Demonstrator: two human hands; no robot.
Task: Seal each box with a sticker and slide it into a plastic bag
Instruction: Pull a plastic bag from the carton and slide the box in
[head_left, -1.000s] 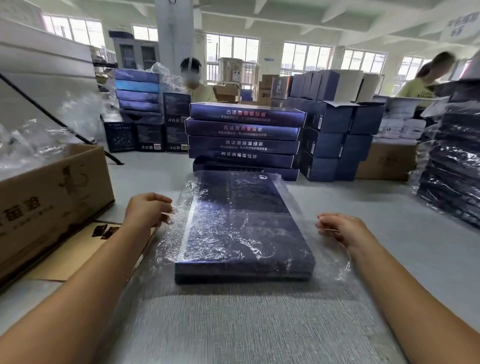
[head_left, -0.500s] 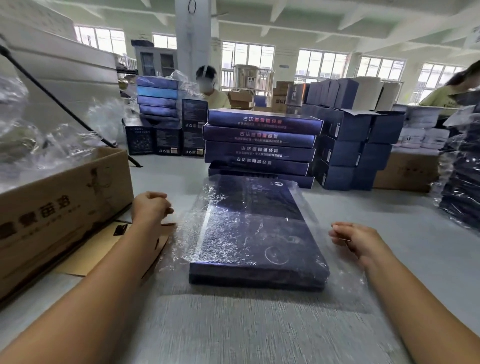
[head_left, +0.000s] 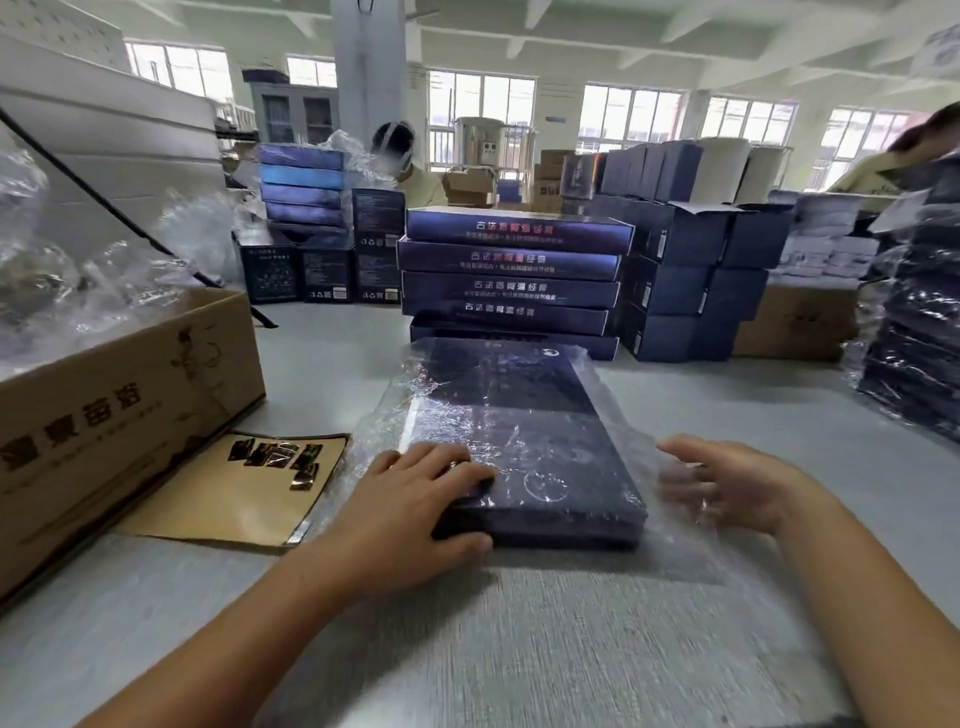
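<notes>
Now the left hand (head_left: 415, 514) is lying on the near left corner of the dark blue flat cardboard box (head_left: 519, 415). Its fingers are spreading over the lid through the film and its thumb is running along the near edge. A second ago it was curled into a fist, off to the left of the bag. The right hand (head_left: 727, 483), also a fist then, is opening with loose, spread fingers just right of the box; it is blurred and seems to be holding nothing. The box is sitting on the grey desk (head_left: 519, 649), inside the clear crinkled plastic bag (head_left: 680, 551), so I'm judging this one bagged and being pressed home. I'm counting one bagged box, a stack (head_left: 511, 283) of five like boxes behind it and one brown cardboard carton (head_left: 119, 405) at the left. There is also one tan backing sheet (head_left: 208, 499) carrying dark stickers (head_left: 270, 454), too blurred to number.
</notes>
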